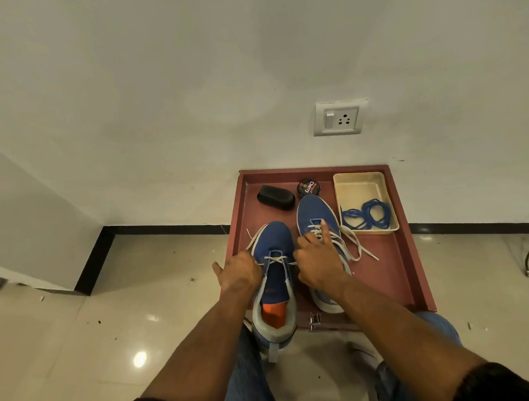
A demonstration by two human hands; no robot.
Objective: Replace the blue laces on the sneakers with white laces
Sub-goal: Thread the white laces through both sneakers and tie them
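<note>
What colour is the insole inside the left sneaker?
Orange, seen in the head view inside the left sneaker, at the insole.

"Cherry" reads on the round black tin point(309, 188)

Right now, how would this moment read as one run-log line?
left hand: grips near sneaker | right hand: forefinger on far sneaker's white lace | blue laces: coiled in cream tray

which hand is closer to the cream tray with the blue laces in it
Right. The right hand rests on the right sneaker beside the cream tray holding the blue laces; the left hand is farther away, at the left sneaker.
</note>
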